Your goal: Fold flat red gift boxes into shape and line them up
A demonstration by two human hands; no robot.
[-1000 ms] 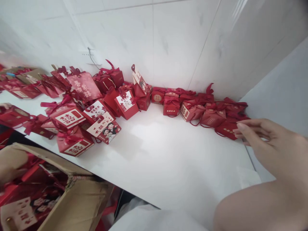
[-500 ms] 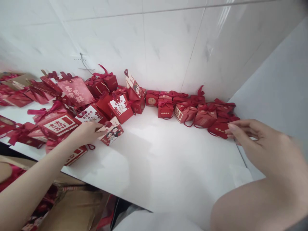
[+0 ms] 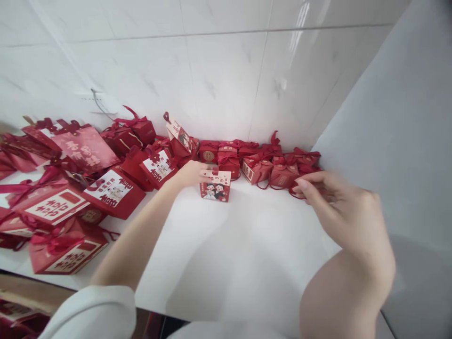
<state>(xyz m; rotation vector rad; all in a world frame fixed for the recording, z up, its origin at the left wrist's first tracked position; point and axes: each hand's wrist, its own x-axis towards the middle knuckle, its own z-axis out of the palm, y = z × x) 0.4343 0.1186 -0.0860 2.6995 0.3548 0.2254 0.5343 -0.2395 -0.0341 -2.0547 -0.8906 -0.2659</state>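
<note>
My left hand (image 3: 193,174) is closed on the top of a small candy gift box (image 3: 216,192), printed with a cartoon couple in red and white. The box is at the white table's surface, in front of the row of red boxes. On the right, my right hand (image 3: 344,207) has its thumb and fingertips drawn together beside the end of that row, close to a red cord loop. Whether anything is pinched there is hidden. A pinkish-red gift box (image 3: 284,176) with a ribbon stands just left of those fingertips.
Red ribboned boxes (image 3: 229,162) line the tiled wall (image 3: 226,80). Larger boxes with white labels (image 3: 109,190) crowd the left of the white table (image 3: 243,245). A grey wall (image 3: 406,141) bounds the right side. Open cardboard (image 3: 35,292) shows below the front edge.
My left hand has carried the couple-print box from the left cluster rightward to the row, and the box now looks upright. The view has shifted right; my right hand stays by the row's end.
</note>
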